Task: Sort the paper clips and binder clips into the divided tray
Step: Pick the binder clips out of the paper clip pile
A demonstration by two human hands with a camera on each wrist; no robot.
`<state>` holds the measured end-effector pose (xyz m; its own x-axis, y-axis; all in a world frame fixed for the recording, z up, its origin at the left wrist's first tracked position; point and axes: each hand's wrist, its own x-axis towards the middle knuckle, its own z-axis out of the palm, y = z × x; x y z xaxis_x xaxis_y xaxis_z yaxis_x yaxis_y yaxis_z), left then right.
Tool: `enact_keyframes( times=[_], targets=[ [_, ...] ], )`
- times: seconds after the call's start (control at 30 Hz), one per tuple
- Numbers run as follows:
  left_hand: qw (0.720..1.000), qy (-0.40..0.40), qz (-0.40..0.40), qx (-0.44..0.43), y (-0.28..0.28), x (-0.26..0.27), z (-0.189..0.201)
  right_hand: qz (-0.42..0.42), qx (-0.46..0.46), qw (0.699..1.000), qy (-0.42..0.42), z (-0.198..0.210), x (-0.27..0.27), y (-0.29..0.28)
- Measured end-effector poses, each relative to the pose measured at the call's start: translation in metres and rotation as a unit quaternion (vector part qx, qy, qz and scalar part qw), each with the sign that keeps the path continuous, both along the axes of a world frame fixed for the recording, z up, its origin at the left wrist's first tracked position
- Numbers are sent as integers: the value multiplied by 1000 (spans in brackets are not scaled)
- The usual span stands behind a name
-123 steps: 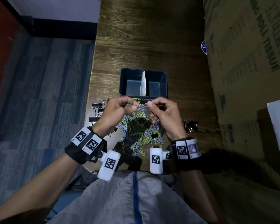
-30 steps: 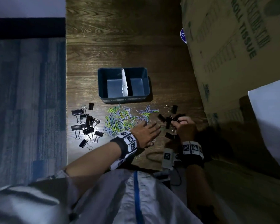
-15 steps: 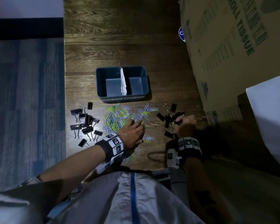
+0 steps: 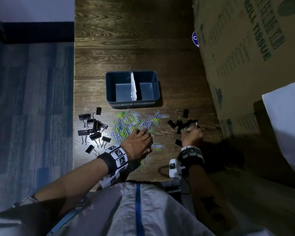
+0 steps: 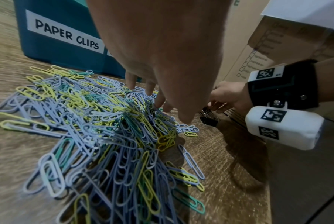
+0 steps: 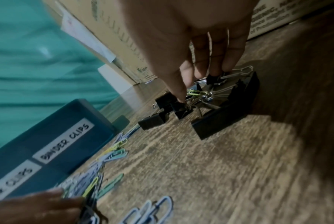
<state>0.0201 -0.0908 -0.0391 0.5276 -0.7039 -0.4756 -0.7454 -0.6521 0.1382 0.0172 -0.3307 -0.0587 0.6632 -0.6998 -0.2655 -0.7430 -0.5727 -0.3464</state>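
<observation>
Left hand lay spread on paper clips, right hand pinched binder clips, presumably gathering each for the empty divided tray.

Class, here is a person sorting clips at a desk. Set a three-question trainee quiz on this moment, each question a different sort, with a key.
1. True or false: the divided tray already holds some clips.
2. Which label is on the tray's left compartment? A) PAPER CLIPS B) BINDER CLIPS C) no label
3. Fill in: the right hand is at the black ____ clips, while the left hand rests on the paper clips.

Key: 1 false; 2 A; 3 binder.
</observation>
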Motion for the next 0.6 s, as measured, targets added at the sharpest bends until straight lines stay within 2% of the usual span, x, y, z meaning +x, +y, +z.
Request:
enact_keyframes(
  times=[0.2, 0.33, 0.5, 0.6],
  targets=[
    [1000, -11, 17, -18, -1, 2, -3, -32, 45, 998, 1, -9, 10, -1],
    [998, -13, 32, -52, -7, 11, 3, -16, 22, 1000, 5, 19, 4, 4],
    [996, -17, 58, -71, -25, 38, 4, 31, 67, 997, 11, 32, 1, 11],
    [996, -18, 76, -35, -36, 54, 0, 115, 110, 987, 21, 28, -2, 35]
  ],
)
